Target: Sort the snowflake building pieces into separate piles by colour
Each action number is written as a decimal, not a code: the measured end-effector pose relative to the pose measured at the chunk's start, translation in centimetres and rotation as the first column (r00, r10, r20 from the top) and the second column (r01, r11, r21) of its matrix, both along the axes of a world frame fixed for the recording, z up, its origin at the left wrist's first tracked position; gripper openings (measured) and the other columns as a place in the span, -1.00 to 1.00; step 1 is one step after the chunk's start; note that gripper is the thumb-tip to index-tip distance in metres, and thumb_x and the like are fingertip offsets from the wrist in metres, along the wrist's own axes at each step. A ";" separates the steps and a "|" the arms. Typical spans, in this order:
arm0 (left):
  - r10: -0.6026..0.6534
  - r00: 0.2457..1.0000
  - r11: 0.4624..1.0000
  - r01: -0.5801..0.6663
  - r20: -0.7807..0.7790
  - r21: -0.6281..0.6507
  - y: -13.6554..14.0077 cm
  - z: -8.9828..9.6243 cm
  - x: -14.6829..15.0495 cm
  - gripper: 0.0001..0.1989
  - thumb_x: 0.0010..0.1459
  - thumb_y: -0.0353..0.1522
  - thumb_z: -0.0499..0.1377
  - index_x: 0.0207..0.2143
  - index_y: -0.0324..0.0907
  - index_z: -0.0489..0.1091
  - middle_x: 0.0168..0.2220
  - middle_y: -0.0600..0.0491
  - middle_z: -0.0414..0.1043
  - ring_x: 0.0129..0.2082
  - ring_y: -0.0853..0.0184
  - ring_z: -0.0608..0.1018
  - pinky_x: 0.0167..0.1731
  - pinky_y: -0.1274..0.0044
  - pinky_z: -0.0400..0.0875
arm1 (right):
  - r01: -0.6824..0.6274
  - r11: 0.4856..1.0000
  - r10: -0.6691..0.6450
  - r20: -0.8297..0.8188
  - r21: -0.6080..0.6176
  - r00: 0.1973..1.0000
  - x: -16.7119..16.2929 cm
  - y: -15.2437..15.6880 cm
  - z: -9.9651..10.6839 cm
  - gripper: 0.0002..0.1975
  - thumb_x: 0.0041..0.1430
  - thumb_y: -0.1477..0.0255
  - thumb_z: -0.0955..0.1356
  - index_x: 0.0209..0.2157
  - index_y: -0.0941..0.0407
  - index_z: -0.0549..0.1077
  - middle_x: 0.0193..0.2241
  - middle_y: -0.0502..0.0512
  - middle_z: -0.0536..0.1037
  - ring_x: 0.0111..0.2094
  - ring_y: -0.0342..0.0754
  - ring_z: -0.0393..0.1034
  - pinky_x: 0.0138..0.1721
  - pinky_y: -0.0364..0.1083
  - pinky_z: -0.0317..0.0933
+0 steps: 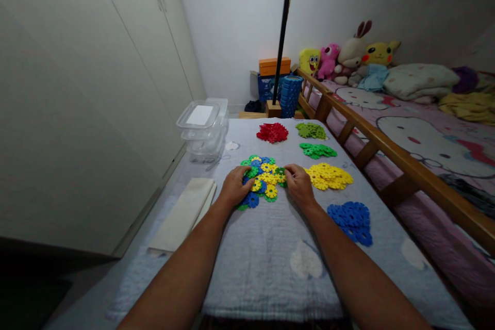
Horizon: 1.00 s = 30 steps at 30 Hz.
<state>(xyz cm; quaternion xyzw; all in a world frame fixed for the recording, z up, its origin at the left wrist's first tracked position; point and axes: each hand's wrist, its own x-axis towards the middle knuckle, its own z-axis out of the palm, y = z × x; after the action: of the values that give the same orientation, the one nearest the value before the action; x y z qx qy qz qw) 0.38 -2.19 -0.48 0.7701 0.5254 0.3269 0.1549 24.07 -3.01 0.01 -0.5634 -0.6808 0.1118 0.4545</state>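
A mixed pile of flower-shaped plastic snowflake discs (267,179), in yellow, blue and green, lies on the cloth between my hands. My left hand (234,186) rests against the pile's left edge, thumb and forefinger apart, with blue and green discs beside them. At the right edge, my right hand (300,184) has its fingers curled, the fingertips closed at a green snowflake disc (280,171). Right of that hand is a heap of yellow discs (330,176). Blue discs (350,220) lie nearer my right forearm.
Farther back sit heaps of red discs (273,133), olive-green discs (311,131) and bright green discs (317,150). Clear plastic boxes (201,131) are stacked at the left, behind a folded beige cloth (183,214). A wooden bed rail (365,152) runs along the right side.
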 end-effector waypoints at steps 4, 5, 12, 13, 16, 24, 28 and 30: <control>0.004 1.000 1.000 -0.004 -0.008 -0.002 0.0 0.0 0.0 -0.61 0.16 -0.30 0.17 0.03 -0.22 0.41 0.01 -0.14 0.49 0.04 0.12 0.51 0.12 0.26 0.38 | 0.136 0.991 -0.136 0.036 -0.004 0.990 0.6 0.0 0.1 -0.78 0.23 0.44 0.22 -0.33 0.13 0.49 -0.35 0.16 0.55 -0.27 0.02 0.40 -0.19 -0.06 0.20; 0.004 1.000 1.000 -0.004 -0.008 -0.003 0.0 0.0 0.0 -0.61 0.15 -0.30 0.18 0.03 -0.22 0.41 0.01 -0.13 0.49 0.04 0.12 0.51 0.12 0.26 0.39 | 0.165 0.986 -0.165 0.068 -0.001 0.984 0.7 0.0 0.1 -0.78 0.22 0.45 0.21 -0.33 0.13 0.49 -0.35 0.17 0.55 -0.27 0.02 0.40 -0.19 -0.06 0.19; 0.003 1.000 1.000 -0.003 -0.005 -0.004 0.0 0.1 0.0 -0.61 0.16 -0.29 0.17 0.03 -0.22 0.41 0.01 -0.13 0.49 0.04 0.13 0.51 0.12 0.27 0.38 | 0.266 0.964 -0.257 0.274 0.001 0.927 0.7 -0.3 0.4 -0.77 0.21 0.50 0.20 -0.34 0.14 0.48 -0.36 0.19 0.53 -0.29 0.03 0.37 -0.21 -0.06 0.15; 0.004 1.000 1.000 -0.004 -0.003 -0.006 0.0 0.1 0.0 -0.61 0.15 -0.29 0.18 0.03 -0.22 0.41 0.01 -0.13 0.49 0.05 0.13 0.51 0.12 0.27 0.39 | 0.259 0.966 -0.246 0.286 -0.008 0.926 0.6 -0.3 0.4 -0.78 0.20 0.50 0.20 -0.35 0.14 0.48 -0.37 0.19 0.53 -0.29 0.02 0.36 -0.22 -0.06 0.14; 0.003 1.000 1.000 -0.003 0.001 -0.014 -0.1 0.3 0.1 -0.61 0.15 -0.30 0.18 0.03 -0.21 0.41 0.00 -0.12 0.49 0.04 0.13 0.51 0.11 0.27 0.40 | 0.166 0.985 -0.151 0.244 -0.043 0.958 0.3 -0.4 0.3 -0.80 0.18 0.49 0.22 -0.38 0.13 0.48 -0.39 0.16 0.53 -0.32 0.00 0.38 -0.25 -0.08 0.15; 0.008 1.000 1.000 -0.008 0.009 -0.005 -0.2 0.5 0.1 -0.63 0.13 -0.32 0.19 0.00 -0.18 0.43 0.01 -0.12 0.50 0.03 0.11 0.52 0.09 0.23 0.41 | 0.098 0.992 -0.102 -0.057 -0.078 0.993 0.4 -0.5 -0.1 -0.79 0.16 0.39 0.25 -0.36 0.11 0.52 -0.39 0.11 0.58 -0.33 -0.01 0.44 -0.24 -0.08 0.21; 0.011 1.000 1.000 -0.011 0.010 -0.004 -0.1 0.5 0.1 -0.64 0.13 -0.31 0.19 0.00 -0.17 0.43 0.00 -0.10 0.50 0.02 0.13 0.52 0.09 0.24 0.41 | 0.088 0.993 -0.097 -0.108 -0.085 0.989 0.8 -0.2 0.1 -0.78 0.12 0.37 0.25 -0.36 0.12 0.52 -0.40 0.11 0.56 -0.33 -0.01 0.42 -0.24 -0.07 0.23; 0.006 1.000 1.000 -0.006 0.004 -0.011 -0.1 0.5 0.1 -0.63 0.15 -0.31 0.19 0.01 -0.18 0.42 0.00 -0.11 0.50 0.02 0.13 0.52 0.09 0.24 0.40 | 0.090 0.994 -0.096 -0.096 -0.061 0.991 1.2 0.3 0.7 -0.79 0.09 0.37 0.26 -0.38 0.12 0.52 -0.39 0.12 0.55 -0.31 -0.01 0.41 -0.24 -0.06 0.24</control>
<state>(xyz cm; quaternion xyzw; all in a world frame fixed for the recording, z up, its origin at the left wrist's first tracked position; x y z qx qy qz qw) 0.49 -2.33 0.02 0.7672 0.5290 0.3260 0.1590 25.25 -2.69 0.73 -0.6009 -0.6270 0.1377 0.4763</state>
